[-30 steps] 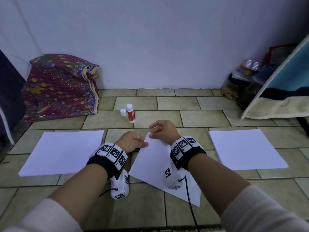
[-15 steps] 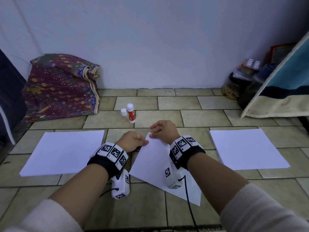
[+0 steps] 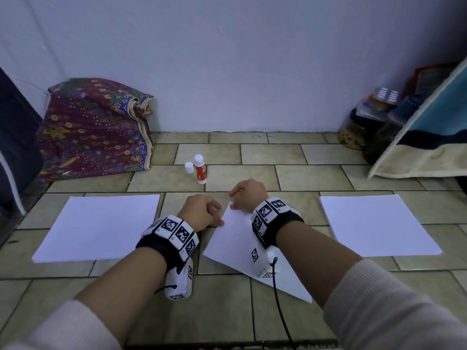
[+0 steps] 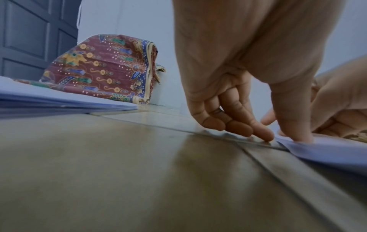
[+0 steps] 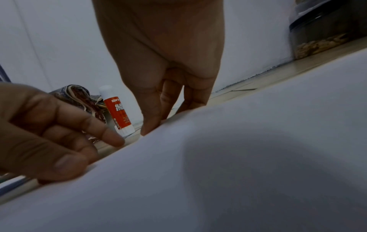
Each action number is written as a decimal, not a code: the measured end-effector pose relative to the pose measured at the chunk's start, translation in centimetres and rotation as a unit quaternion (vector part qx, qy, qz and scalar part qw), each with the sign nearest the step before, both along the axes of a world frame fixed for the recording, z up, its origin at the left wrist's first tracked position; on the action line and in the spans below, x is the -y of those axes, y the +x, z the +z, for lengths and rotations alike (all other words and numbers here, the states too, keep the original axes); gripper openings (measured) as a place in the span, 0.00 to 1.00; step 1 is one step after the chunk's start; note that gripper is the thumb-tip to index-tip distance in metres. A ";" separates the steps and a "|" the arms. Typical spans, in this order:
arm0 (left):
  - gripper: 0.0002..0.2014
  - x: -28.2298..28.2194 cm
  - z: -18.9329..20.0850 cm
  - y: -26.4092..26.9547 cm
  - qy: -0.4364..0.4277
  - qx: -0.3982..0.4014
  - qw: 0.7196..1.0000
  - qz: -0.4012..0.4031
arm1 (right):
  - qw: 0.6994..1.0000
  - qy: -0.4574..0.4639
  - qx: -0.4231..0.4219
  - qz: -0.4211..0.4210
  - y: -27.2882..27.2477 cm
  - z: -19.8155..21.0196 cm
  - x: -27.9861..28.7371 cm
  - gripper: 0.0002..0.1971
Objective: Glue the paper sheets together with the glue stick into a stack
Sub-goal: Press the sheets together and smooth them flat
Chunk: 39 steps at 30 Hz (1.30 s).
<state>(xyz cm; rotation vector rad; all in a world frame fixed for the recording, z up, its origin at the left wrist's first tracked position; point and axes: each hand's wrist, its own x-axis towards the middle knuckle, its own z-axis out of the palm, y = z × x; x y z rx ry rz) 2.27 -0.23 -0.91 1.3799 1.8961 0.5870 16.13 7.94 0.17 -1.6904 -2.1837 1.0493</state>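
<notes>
Hands worked at a skewed paper sheet (image 3: pixel 237 238) lying on the tiled floor (image 3: pixel 313 173) between two squared piles of paper, one at left (image 3: pixel 101 226), one at right (image 3: pixel 374 223). The left hand (image 3: pixel 201 210), fingers curled under, pressed its thumb (image 4: pixel 294 119) on the sheet's left edge, holding it down rather than gripping it. The right hand (image 3: pixel 249 194) pinched the sheet's far corner, thumb on top; its other fingertips were hidden behind the paper. The glue stick (image 3: pixel 200 169) stood upright and uncapped just beyond the hands, its white cap (image 3: pixel 188 167) beside it. Against the wall at right sat a dark-lidded clear jar (image 3: pixel 356 130) partly filled with pale nuts or beans, with other containers too dim to read. A patterned cloth bundle (image 3: pixel 93 127) slumped at left.
</notes>
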 end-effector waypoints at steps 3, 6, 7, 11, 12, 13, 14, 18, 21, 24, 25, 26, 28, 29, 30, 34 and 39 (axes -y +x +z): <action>0.22 0.1 0.2 0.3 0.011 -0.036 0.999 -0.032 | 0.999 0.022 0.024 0.019 -0.1 -0.2 0.0 0.13; 0.21 0.1 0.4 0.6 0.010 -0.064 0.996 -0.062 | 0.998 0.038 0.029 0.033 -0.2 -0.3 0.0 0.15; 0.21 0.0 0.4 0.6 0.007 -0.067 0.996 -0.065 | 0.998 0.040 0.026 0.033 -0.2 -0.3 -0.1 0.16; 0.21 0.0 0.4 0.2 0.006 -0.061 0.996 -0.069 | 0.999 0.033 0.010 0.019 0.1 -0.4 -0.4 0.16; 0.21 -0.1 0.4 0.2 0.007 -0.061 0.996 -0.071 | 0.999 0.034 0.011 0.019 0.1 -0.4 -0.5 0.15; 0.21 -0.1 0.4 0.2 0.007 -0.062 0.995 -0.073 | 0.999 0.035 0.013 0.021 0.2 -0.4 -0.6 0.14; 0.21 -0.2 0.4 0.2 0.009 -0.064 0.995 -0.076 | 0.999 0.036 0.013 0.024 0.2 -0.4 -0.6 0.13; 0.23 -0.3 0.2 0.1 0.012 -0.063 0.994 -0.089 | 0.998 0.044 0.019 0.041 -0.1 -0.4 -0.6 0.11; 0.23 -0.5 0.1 -0.1 0.011 -0.069 0.993 -0.095 | 0.998 0.041 0.018 0.050 -0.4 -0.3 -0.6 0.10; 0.23 -0.6 0.0 -0.3 0.007 -0.070 0.993 -0.095 | 0.998 0.034 0.019 0.056 -0.4 -0.3 -0.7 0.08; 0.23 -0.6 -0.1 -0.3 0.005 -0.065 0.994 -0.089 | 0.998 0.030 0.015 0.056 -0.4 -0.3 -0.8 0.08; 0.22 -0.7 -0.1 -0.3 0.004 -0.054 0.996 -0.076 | 0.998 0.027 0.008 0.055 -0.3 -0.3 -0.8 0.08; 0.18 -0.9 -0.2 -0.5 0.002 -0.026 0.999 -0.038 | 0.998 0.026 -0.010 0.060 -0.1 -0.3 -0.9 0.07; 0.15 -1.1 -0.2 -0.7 -0.001 -0.010 1.000 -0.019 | 0.997 0.029 -0.021 0.067 0.0 -0.3 -0.8 0.07; 0.13 -1.2 -0.3 -0.8 -0.005 0.016 1.000 -0.005 | 0.996 0.033 -0.034 0.076 0.2 -0.3 -0.8 0.07; 0.05 -1.1 0.1 -1.3 -0.027 0.122 0.992 0.019 | 0.991 0.051 -0.091 0.087 0.5 -0.1 -0.9 0.05; 0.08 -0.9 0.2 -1.0 -0.043 0.174 0.979 0.093 | 0.979 0.045 -0.185 0.072 0.9 0.1 -0.7 0.03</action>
